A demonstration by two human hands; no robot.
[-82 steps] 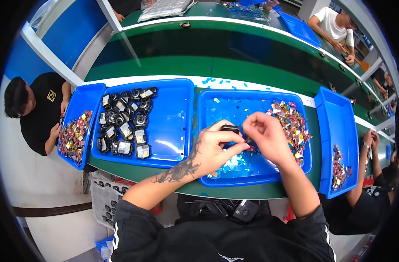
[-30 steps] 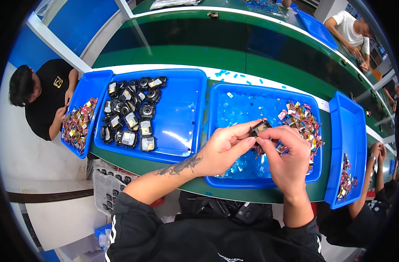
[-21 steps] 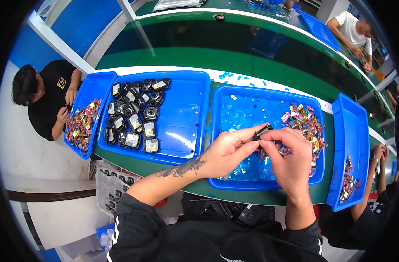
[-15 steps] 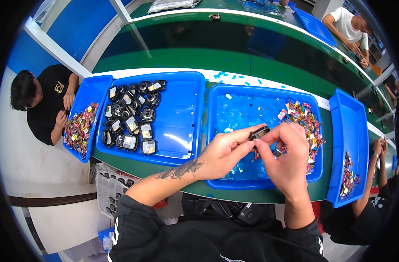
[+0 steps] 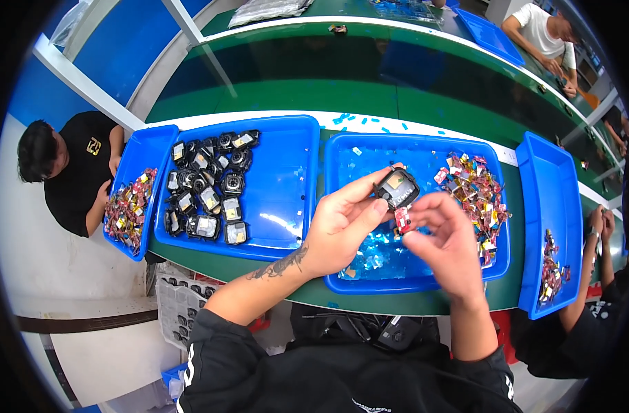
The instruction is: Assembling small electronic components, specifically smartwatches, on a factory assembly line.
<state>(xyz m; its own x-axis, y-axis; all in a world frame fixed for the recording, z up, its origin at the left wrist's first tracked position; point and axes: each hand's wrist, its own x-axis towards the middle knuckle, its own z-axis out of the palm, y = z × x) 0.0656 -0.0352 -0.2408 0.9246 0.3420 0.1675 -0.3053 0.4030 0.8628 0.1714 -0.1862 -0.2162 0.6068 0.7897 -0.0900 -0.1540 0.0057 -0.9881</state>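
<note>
Tugging hard could tear the red part: left fingers clamp the case; right fingers curl beside it, grip unclear.

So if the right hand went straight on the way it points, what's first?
Right hand: probably the small red piece at the lower edge of the black case, then the left hand's thumb. Depth is unclear; it may be touching the piece.

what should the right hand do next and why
Perhaps the right hand should ease the small red part away from the black case: the part sits at the case's lower edge, by that hand's fingertips, while the left hand holds the case.
</note>
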